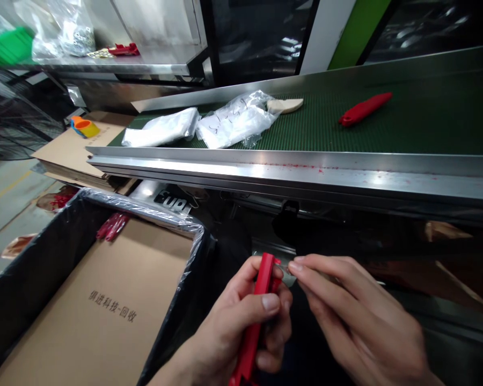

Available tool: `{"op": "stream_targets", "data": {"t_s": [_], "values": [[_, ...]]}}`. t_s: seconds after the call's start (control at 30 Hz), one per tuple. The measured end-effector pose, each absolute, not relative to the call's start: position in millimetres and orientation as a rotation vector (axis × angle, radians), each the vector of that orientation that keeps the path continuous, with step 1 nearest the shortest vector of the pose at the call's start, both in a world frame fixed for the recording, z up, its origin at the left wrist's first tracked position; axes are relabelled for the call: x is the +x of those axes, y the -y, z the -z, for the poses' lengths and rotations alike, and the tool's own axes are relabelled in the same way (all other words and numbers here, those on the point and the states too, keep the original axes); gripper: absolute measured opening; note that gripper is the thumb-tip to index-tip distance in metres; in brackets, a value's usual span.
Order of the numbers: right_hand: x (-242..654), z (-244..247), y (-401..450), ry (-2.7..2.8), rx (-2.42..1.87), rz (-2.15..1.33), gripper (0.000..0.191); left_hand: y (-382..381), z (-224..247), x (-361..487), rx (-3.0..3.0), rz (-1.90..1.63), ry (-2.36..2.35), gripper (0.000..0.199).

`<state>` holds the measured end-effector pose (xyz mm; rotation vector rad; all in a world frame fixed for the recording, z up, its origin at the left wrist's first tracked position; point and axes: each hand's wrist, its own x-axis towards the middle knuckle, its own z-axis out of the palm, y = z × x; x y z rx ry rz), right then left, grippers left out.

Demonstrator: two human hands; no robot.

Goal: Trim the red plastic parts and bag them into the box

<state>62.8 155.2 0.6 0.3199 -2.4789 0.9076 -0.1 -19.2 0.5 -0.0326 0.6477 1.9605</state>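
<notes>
A long red plastic part [264,273] stands tilted in my left hand [245,321], whose fingers and thumb are wrapped round it. To its right, my right hand [354,311] is pinched at the fingertips beside the upper end of the part. Something small and thin shows at those fingertips, too blurred to make out. On the green ribbed conveyor [306,131] above my hands lies another red part [365,109].
Plastic bags [235,120] and a beige piece [285,105] lie on the conveyor behind its metal rail [346,169]. A lined box [197,233] with cardboard and wrapped red pieces [112,226] is at left. Tape [85,127] rests on stacked cardboard [64,147].
</notes>
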Motion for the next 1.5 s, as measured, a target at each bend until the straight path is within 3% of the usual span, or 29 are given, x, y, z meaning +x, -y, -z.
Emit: {"op": "stream_targets", "data": {"t_s": [0.47, 0.63, 0.77, 0.93, 1.07, 1.3, 1.5], "values": [[60.3, 1.4, -155.1, 2.443, 0.345, -0.896, 0.043, 21.7, 0.0, 0.4, -0.053, -1.963, -0.583, 0.021], [52.4, 2.5, -157.4, 2.398, 0.141, -0.865, 0.040, 23.5, -2.5, 1.6, 0.053, -1.915, -0.652, 0.025], [49.7, -1.5, -155.4, 2.411, -0.127, -1.219, 0.027, 19.4, -7.6, 5.0, -0.001, -1.905, -0.976, 0.028], [43.2, -12.6, -149.1, 2.478, -0.164, -1.524, 0.015, 18.1, -9.6, 4.2, 0.000, -1.822, -1.246, 0.032], [34.2, -22.8, -144.2, 2.525, -0.197, -1.640, 0.019, 19.7, -10.1, 4.7, 0.027, -1.738, -1.369, 0.034], [25.7, -17.1, -141.1, 2.574, -0.315, -1.592, 0.015, 19.9, -11.2, 8.5, 0.160, -1.664, -1.746, 0.025], [26.4, -5.6, -158.8, 2.456, -0.488, -1.481, 0.015, 20.7, -10.0, 5.8, -0.013, -1.716, -1.446, 0.033]]}}
